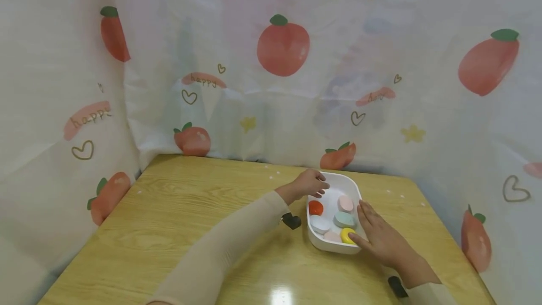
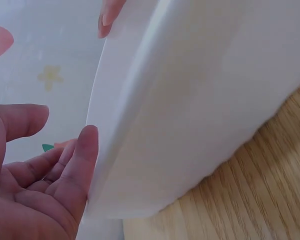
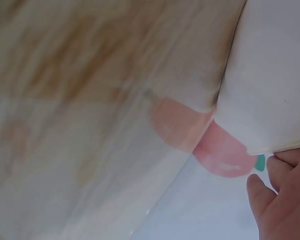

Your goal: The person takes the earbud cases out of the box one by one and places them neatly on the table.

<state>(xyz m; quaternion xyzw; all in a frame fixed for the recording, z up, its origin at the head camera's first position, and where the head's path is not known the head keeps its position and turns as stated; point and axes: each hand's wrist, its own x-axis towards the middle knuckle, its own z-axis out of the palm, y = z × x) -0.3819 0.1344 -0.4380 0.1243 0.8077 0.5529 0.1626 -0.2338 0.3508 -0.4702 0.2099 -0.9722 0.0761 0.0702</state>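
Observation:
A white rounded tray (image 1: 334, 247) is on the wooden table, between the two hands. Inside it lie several smooth rounded pieces: an orange-red one (image 1: 315, 208), a white one (image 1: 320, 224), a pale green one (image 1: 345, 220), a yellow one (image 1: 348, 236) and pale pink ones (image 1: 345, 203). My left hand (image 1: 308, 183) is at the tray's far left rim; in the left wrist view its fingers (image 2: 87, 145) touch the outer edge, with the thumb apart. Along the right rim, my right hand (image 1: 383, 236) rests with straight fingers, its thumb near the yellow piece.
A wood-grain table (image 1: 203, 192) extends left of the tray. Behind and at both sides hangs a white curtain (image 1: 237, 121) printed with red fruit, hearts and flowers. Dark straps (image 1: 291, 220) show near both wrists.

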